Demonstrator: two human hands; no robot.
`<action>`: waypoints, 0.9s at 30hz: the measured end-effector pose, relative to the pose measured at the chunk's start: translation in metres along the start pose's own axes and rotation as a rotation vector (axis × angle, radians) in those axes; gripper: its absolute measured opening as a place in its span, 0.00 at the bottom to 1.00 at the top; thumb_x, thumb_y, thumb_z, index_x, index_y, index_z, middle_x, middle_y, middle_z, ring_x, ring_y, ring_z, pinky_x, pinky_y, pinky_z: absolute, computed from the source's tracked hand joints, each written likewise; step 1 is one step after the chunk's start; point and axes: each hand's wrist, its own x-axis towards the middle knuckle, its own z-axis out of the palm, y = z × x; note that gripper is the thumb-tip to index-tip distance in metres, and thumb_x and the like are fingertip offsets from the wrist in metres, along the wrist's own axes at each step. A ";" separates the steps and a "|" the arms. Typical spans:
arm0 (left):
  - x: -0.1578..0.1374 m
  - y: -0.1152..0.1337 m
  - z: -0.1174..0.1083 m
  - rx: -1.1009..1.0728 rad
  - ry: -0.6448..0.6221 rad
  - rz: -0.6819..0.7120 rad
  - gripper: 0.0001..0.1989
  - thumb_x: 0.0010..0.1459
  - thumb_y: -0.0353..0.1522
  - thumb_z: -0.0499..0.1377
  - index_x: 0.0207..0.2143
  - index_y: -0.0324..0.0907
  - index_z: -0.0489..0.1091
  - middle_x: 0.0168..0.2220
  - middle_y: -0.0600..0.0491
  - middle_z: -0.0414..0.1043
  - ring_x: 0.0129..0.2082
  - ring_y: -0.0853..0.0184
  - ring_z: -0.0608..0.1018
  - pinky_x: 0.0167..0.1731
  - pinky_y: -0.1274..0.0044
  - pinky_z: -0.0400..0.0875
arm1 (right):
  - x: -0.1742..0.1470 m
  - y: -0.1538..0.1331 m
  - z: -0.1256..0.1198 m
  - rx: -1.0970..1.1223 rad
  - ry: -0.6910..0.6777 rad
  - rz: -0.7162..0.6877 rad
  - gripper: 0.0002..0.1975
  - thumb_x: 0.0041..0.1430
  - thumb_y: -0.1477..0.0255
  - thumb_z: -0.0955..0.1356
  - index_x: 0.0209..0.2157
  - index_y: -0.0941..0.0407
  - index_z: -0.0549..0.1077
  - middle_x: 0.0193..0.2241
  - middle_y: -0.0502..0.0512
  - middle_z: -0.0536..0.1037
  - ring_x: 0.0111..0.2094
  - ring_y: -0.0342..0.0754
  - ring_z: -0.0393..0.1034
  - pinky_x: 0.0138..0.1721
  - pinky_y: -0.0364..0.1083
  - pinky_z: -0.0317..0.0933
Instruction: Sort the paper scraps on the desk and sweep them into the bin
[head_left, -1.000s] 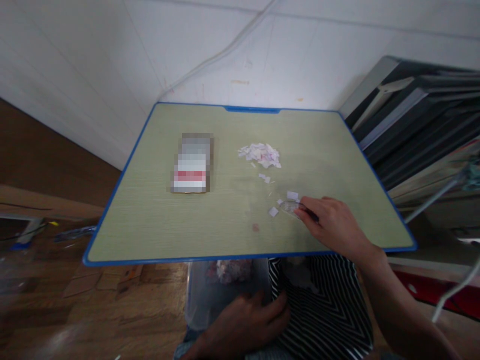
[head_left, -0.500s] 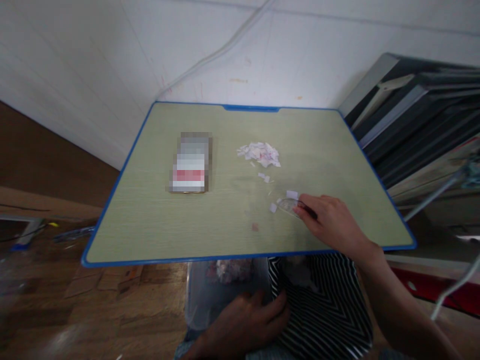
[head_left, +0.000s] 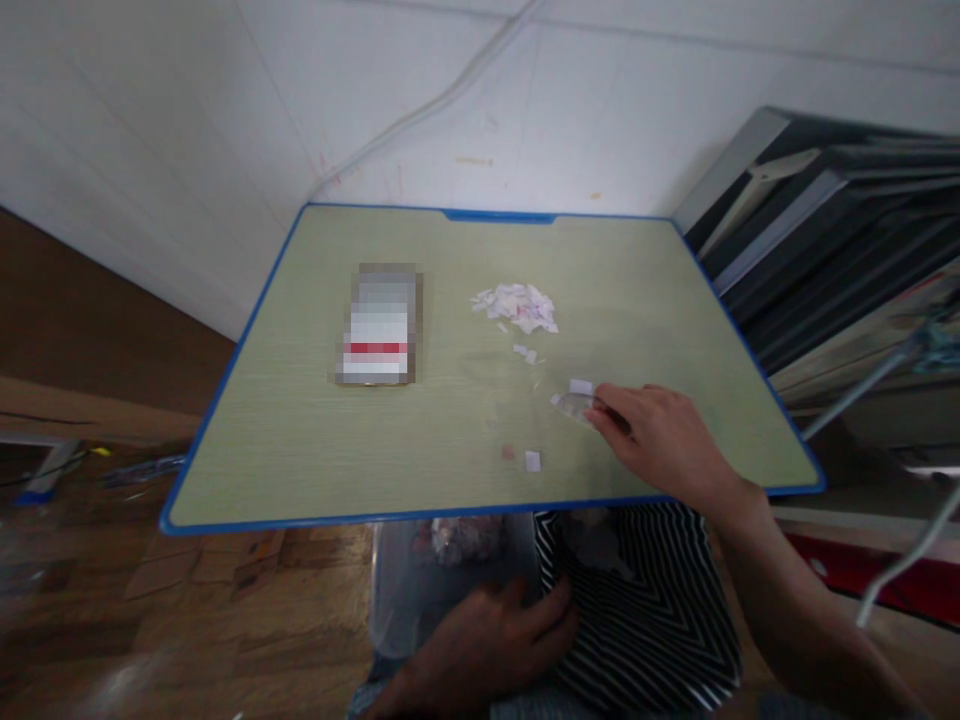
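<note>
At bottom ctr. of frame, nearest us, the person's L hand (head_left: 484, 630) hangs loosely curled over a see-through bin (head_left: 391, 590), and whether it grips anything we can't tell. Inside the bin, just below the tabletop's near edge, we see a pale, pinkish bundle (head_left: 461, 540). Striped cloth (head_left: 652, 610), black & white, fills the area right of that hand. Above, on a pale green tabletop (head_left: 300, 450) w/ blue rim, the R hand (head_left: 637, 425), right of ctr., pinches a clear oval piece (head_left: 575, 404) between thumb & fingers; its exact kind we can't make out. Lower ctr., left of that hand, lie a white square (head_left: 532, 461) and, just beside it, a faint pinkish scrap (head_left: 508, 452). One white slip (head_left: 580, 386) sits right at the clear piece's far side. Farther up, approx. mid-frame, we find two small slips (head_left: 525, 354), then a heap of paper bits (head_left: 517, 306). Left of the heap, well apart, lies a flat, blurred-out rectangular item (head_left: 377, 325) w/ a red band. Dark panels (head_left: 840, 220) lean upper right; a white cord (head_left: 442, 98) crosses the wall (head_left: 615, 110) at top.
</note>
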 end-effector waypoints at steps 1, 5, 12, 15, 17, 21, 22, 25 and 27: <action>0.000 0.000 0.000 0.000 -0.001 -0.003 0.17 0.60 0.26 0.52 0.52 0.37 0.59 0.55 0.48 0.60 0.35 0.63 0.73 0.21 0.74 0.75 | -0.002 0.000 0.001 0.026 0.009 0.026 0.13 0.61 0.69 0.58 0.26 0.57 0.67 0.18 0.52 0.71 0.21 0.45 0.64 0.25 0.44 0.49; 0.000 0.001 0.001 -0.002 -0.018 -0.004 0.18 0.60 0.26 0.52 0.53 0.38 0.58 0.55 0.48 0.59 0.34 0.63 0.73 0.19 0.74 0.74 | -0.012 -0.003 0.004 0.174 -0.046 -0.029 0.12 0.60 0.69 0.59 0.25 0.57 0.66 0.20 0.52 0.71 0.23 0.45 0.64 0.26 0.43 0.51; 0.000 -0.001 -0.003 -0.012 -0.009 0.001 0.18 0.60 0.26 0.53 0.53 0.37 0.58 0.56 0.48 0.59 0.36 0.62 0.73 0.21 0.74 0.75 | -0.022 -0.015 0.003 0.214 -0.070 -0.110 0.12 0.61 0.71 0.59 0.24 0.56 0.65 0.17 0.50 0.69 0.22 0.45 0.63 0.27 0.44 0.51; 0.000 -0.002 -0.004 -0.009 -0.027 -0.006 0.17 0.60 0.26 0.52 0.53 0.38 0.59 0.56 0.49 0.59 0.35 0.62 0.73 0.20 0.74 0.75 | -0.022 -0.016 0.003 0.230 -0.045 -0.120 0.12 0.61 0.71 0.59 0.24 0.56 0.65 0.18 0.50 0.69 0.22 0.44 0.63 0.27 0.44 0.52; 0.000 -0.002 -0.004 -0.013 -0.029 -0.003 0.17 0.61 0.26 0.52 0.53 0.38 0.59 0.56 0.50 0.59 0.34 0.63 0.73 0.21 0.74 0.75 | -0.021 -0.017 0.003 0.227 -0.039 -0.120 0.11 0.60 0.71 0.60 0.24 0.56 0.65 0.18 0.50 0.69 0.22 0.44 0.63 0.27 0.44 0.51; 0.000 -0.001 -0.003 -0.004 -0.022 0.002 0.17 0.61 0.27 0.52 0.53 0.38 0.59 0.56 0.49 0.59 0.35 0.62 0.73 0.20 0.74 0.74 | -0.018 -0.018 0.005 0.211 -0.034 -0.128 0.11 0.60 0.71 0.61 0.24 0.56 0.65 0.18 0.50 0.70 0.22 0.46 0.65 0.28 0.44 0.52; 0.000 0.000 -0.003 -0.001 -0.022 -0.002 0.17 0.61 0.27 0.52 0.52 0.38 0.59 0.56 0.49 0.59 0.35 0.62 0.74 0.20 0.75 0.74 | -0.018 -0.018 0.005 0.207 -0.029 -0.133 0.11 0.60 0.71 0.61 0.24 0.56 0.65 0.18 0.50 0.70 0.22 0.46 0.65 0.28 0.44 0.52; 0.000 0.000 -0.003 0.000 -0.018 -0.006 0.16 0.61 0.27 0.52 0.52 0.38 0.60 0.56 0.50 0.60 0.33 0.63 0.74 0.19 0.75 0.74 | -0.015 -0.018 0.006 0.181 -0.016 -0.146 0.12 0.61 0.71 0.60 0.23 0.56 0.66 0.18 0.51 0.70 0.23 0.46 0.66 0.28 0.45 0.52; -0.001 0.000 -0.003 -0.003 0.002 -0.005 0.16 0.60 0.27 0.52 0.52 0.38 0.60 0.55 0.50 0.60 0.33 0.63 0.74 0.19 0.74 0.74 | -0.014 -0.017 0.008 0.144 0.016 -0.128 0.13 0.61 0.70 0.59 0.24 0.57 0.66 0.19 0.52 0.71 0.22 0.47 0.66 0.28 0.45 0.52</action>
